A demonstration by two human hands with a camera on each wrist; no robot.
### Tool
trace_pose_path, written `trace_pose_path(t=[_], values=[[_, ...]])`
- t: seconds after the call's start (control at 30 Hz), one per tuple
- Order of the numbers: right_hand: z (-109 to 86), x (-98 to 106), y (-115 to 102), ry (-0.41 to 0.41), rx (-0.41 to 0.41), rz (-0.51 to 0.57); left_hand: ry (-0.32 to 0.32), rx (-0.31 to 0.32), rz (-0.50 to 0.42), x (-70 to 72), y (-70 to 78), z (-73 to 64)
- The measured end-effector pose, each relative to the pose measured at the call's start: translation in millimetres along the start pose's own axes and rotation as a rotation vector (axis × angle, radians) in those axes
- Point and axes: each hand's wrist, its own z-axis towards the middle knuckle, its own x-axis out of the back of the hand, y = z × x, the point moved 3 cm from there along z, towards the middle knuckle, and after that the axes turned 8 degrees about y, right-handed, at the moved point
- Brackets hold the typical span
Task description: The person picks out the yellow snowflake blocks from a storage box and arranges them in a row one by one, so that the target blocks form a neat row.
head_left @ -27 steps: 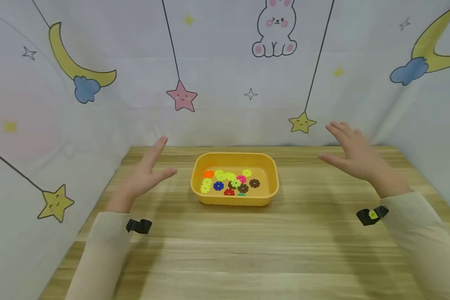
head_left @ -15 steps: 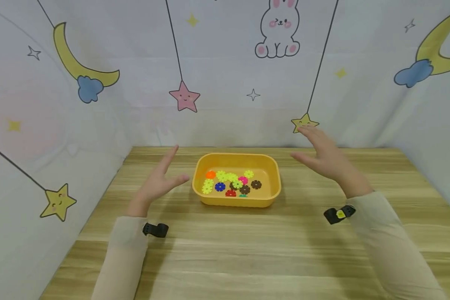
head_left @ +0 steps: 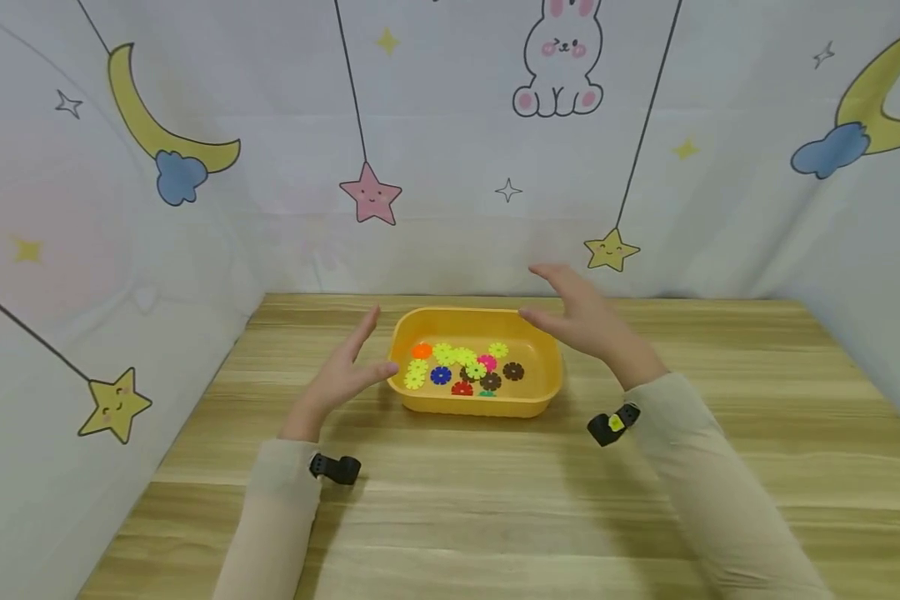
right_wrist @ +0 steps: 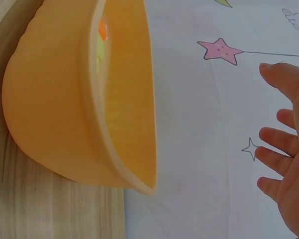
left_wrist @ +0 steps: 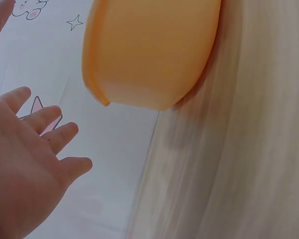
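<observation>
A yellow-orange plastic tub (head_left: pixel 474 407) stands on the wooden table, holding several small notched discs. Among them are yellow-green discs (head_left: pixel 462 357), a blue disc (head_left: pixel 441 375), an orange disc (head_left: pixel 422 351) and a brown disc (head_left: pixel 513 372). My left hand (head_left: pixel 342 372) is at the tub's left end, fingers spread, its thumb tip overlapping the rim in the head view. Over the right end my right hand (head_left: pixel 588 321) is held with fingers extended and thumb apart. Neither palm holds anything; the left wrist view shows the left hand (left_wrist: pixel 32 154) beside the tub's outer wall (left_wrist: pixel 149 55).
The wooden tabletop (head_left: pixel 457 500) extends around the tub. Behind it hangs a white cloth backdrop (head_left: pixel 450 250) printed with a rabbit, moons and stars, continuing along both sides. Each wrist wears a black strap, such as the left strap (head_left: pixel 335 468).
Both hands have moved inward toward the tub, the right one travelling farther left and the left one shifting right. The tub and discs stay in place on the table.
</observation>
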Motion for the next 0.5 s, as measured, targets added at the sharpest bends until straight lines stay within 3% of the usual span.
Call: trace_pose_path(t=[0.2, 0.5], values=[[0.7, -19.7, -6.2, -0.045, 0.001, 0.044, -0.009, 0.019, -0.024, -7.5, -0.5, -1.7], [8.8, -47.3, -11.9, -0.102, -0.061, 0.078, -0.026, 0.059, -0.027, -9.5, -2.3, -3.4]])
